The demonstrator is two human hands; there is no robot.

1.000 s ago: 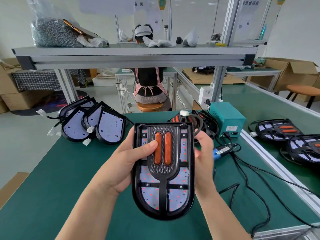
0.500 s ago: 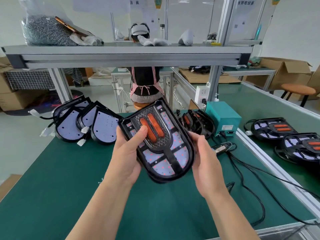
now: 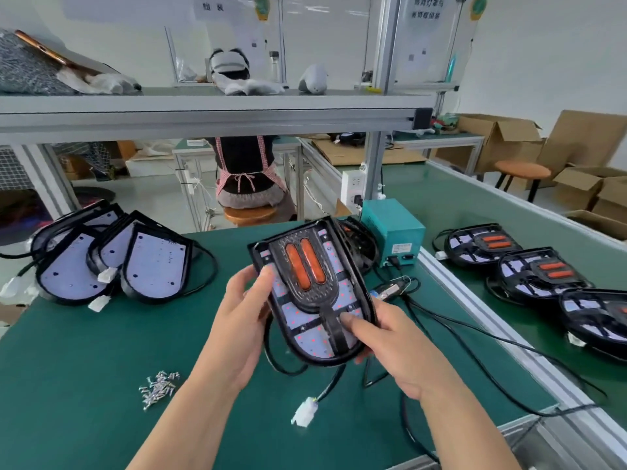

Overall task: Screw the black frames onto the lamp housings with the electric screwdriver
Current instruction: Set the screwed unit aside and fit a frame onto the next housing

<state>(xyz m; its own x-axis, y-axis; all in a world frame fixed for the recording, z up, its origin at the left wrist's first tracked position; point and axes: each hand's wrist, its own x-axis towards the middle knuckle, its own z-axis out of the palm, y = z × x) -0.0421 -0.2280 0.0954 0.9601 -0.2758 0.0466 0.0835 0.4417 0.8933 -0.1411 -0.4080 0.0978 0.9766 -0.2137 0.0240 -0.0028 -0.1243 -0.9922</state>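
You hold the lamp housing [image 3: 305, 337] above the desk's [image 3: 84, 385] middle, black frame [image 3: 314, 298] over its red-dotted white board, two orange lenses [image 3: 303, 266] near the top. Your left hand [image 3: 237, 320] grips its left edge; your right hand [image 3: 390, 340] pinches the lower right rim.

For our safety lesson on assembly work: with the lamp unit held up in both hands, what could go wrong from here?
1. The lamp unit is held off the bench by the left hand and right hand; if unscrewed, its black frame could slip.
2. Its dangling white connector may snag the black cords below.
3. The loose screws lie near the left forearm and could scatter.
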